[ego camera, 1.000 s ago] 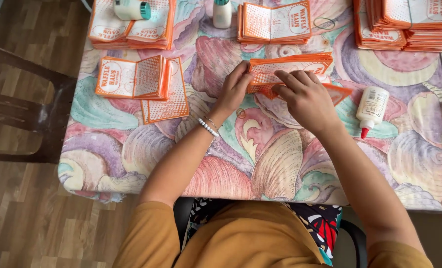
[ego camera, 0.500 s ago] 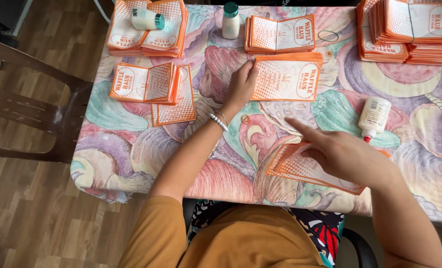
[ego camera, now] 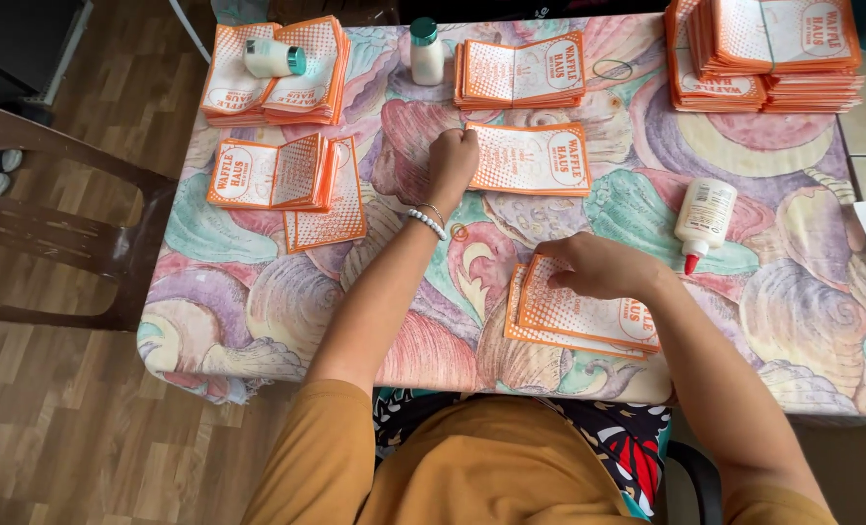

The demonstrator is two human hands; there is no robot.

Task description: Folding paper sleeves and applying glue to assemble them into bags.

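A: Head view, and I'm looking straight down on a tabletop [ego camera: 258,311] under a pastel cloth printed with big seashells. Wood-plank floor runs along the left, with a dark chair [ego camera: 53,233] pushed up near that edge.

B: Where are the hands?

A: Left hand [ego camera: 452,160] is curled into a fist, knuckles pressed on the left edge of a flat orange paper bag [ego camera: 535,160] at mid-table. Right hand [ego camera: 588,267] lies on a second orange bag [ego camera: 588,316] near the front edge; its grip looks pinched together on that bag's upper corner, though the fingertips are tucked under, so I can't tell for sure.

B: Room to move?

A: Tight at the back: a stack with a small bottle lying on it [ego camera: 277,68] at the left, an upright bottle [ego camera: 426,53], a middle stack [ego camera: 520,73] and a tall stack [ego camera: 763,53] at the right corner. A folded pile [ego camera: 287,180] sits left of the fist. A glue bottle [ego camera: 703,214] lies just right of the right hand. Bare cloth shows between the two arms and along the front left.
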